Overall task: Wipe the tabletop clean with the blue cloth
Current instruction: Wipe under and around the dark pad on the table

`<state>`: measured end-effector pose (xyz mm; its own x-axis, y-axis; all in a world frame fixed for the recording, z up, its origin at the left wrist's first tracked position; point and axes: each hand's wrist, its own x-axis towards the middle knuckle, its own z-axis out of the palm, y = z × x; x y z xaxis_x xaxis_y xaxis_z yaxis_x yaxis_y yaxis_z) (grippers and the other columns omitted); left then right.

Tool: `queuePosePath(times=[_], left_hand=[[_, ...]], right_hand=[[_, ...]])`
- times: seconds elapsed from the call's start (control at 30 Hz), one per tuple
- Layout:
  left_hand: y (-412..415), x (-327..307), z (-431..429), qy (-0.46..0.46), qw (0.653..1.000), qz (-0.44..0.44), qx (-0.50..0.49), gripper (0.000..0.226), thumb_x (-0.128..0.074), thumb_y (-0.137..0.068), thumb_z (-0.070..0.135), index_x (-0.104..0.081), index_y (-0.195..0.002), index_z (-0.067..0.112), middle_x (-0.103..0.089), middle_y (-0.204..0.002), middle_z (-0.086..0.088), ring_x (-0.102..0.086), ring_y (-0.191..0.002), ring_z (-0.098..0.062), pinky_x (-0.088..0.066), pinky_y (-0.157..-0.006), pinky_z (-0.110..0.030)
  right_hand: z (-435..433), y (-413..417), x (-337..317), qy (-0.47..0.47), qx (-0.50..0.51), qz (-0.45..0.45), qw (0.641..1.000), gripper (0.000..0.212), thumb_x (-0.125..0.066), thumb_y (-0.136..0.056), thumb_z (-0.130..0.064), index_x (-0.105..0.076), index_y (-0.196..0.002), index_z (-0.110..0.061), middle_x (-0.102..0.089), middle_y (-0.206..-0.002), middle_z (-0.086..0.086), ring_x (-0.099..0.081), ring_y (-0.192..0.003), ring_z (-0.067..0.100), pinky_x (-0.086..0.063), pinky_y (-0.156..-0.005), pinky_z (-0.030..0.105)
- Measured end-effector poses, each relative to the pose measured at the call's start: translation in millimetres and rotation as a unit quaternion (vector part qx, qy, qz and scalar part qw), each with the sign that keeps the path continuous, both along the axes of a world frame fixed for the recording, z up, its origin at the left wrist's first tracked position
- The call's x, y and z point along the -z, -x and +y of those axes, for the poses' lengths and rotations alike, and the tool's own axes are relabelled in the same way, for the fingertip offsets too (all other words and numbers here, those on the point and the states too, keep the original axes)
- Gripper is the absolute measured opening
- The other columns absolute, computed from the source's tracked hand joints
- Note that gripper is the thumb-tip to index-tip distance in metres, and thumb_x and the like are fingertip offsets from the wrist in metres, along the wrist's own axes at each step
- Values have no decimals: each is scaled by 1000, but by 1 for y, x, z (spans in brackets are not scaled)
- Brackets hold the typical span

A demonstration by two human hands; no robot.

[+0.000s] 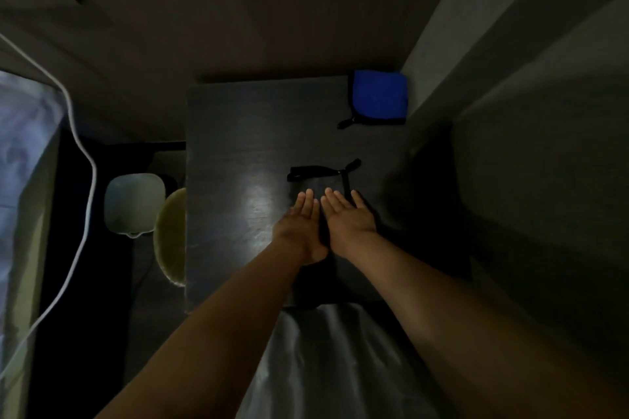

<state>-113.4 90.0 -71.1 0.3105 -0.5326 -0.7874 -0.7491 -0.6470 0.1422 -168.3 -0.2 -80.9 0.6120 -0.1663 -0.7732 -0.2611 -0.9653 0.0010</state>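
blue cloth @ far-R corner of tabletop, untouched | L hand + R hand flat, fingers straight, side by side on dark cloth mid-table | blue cloth lies fwd-right; R hand nearer

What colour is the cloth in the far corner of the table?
Bright blue cloth with black edging, seen in the head view.

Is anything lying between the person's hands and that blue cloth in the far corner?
Nothing visible blocks the way. The left hand and right hand lie flat on a dark black-edged cloth mid-table; beyond it only bare dark tabletop stretches to the folded blue cloth at the far right corner.
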Motion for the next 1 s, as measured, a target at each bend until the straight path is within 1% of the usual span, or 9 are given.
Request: queuePosePath(times=[0.13, 0.37, 0.5, 0.63, 0.73, 0.83, 1.0], left_hand=[[15, 0, -26, 18, 1000, 13, -5, 92, -45, -91, 46, 12, -150, 6, 21, -157, -14, 17, -146, -25, -1, -121, -36], [36, 1, -67, 30, 999, 27, 19, 94, -48, -90, 48, 12, -151, 7, 21, -158, -12, 18, -146, -23, -2, -121, -36], [47, 0, -85, 36, 998, 27, 36, 93, -47, -90, 48, 10, -151, 7, 20, -158, -12, 16, -147, -22, -1, -121, -35], [62, 1, -107, 35, 997, 38, 55, 93, -48, -90, 46, 10, -151, 7, 20, -158, -13, 16, -147, -23, -1, -120, -35], [64, 2, -112, 33, 997, 36, 60, 95, -51, -89, 45, 10, -151, 6, 20, -158, -13, 16, -147, -23, -1, -121, -35], [61, 0, -110, 26, 996, 40, 70, 95, -50, -90, 47, 9, -151, 7, 19, -158, -12, 16, -147, -22, -1, -121, -34], [66, 2, -110, 13, 996, 46, 78, 93, -49, -89, 45, 8, -151, 7, 18, -159, -12, 15, -147, -23, -2, -121, -36]], right_hand=[[-26, 19, -1, 1, 19, -3, 1000, 74, -36, -98, -39, 8, -154, -15, 15, -162, 0, 10, -149, 12, 9, -119, 41], [-66, 51, -2, 18, 38, -2, 999, 75, -39, -98, -35, 8, -154, -15, 15, -162, 0, 9, -149, 12, 9, -119, 42], [-87, 67, -8, 6, 44, -10, 999, 72, -36, -99, -35, 5, -154, -16, 13, -162, -1, 7, -149, 10, 8, -120, 42], [-105, 84, -10, 17, 57, 5, 998, 67, -29, -100, -33, 6, -154, -17, 13, -162, -1, 7, -149, 10, 7, -120, 42], [-109, 89, -9, 6, 65, 10, 998, 65, -28, -100, -31, 6, -154, -17, 15, -161, -2, 9, -149, 9, 7, -120, 41], [-110, 87, -9, -12, 84, 6, 996, 66, -30, -100, -29, 5, -155, -17, 14, -161, -2, 9, -149, 9, 7, -120, 40], [-101, 99, -9, -37, 115, 9, 993, 68, -32, -100, -28, 8, -154, -17, 16, -161, -2, 11, -148, 10, 7, -121, 39]])
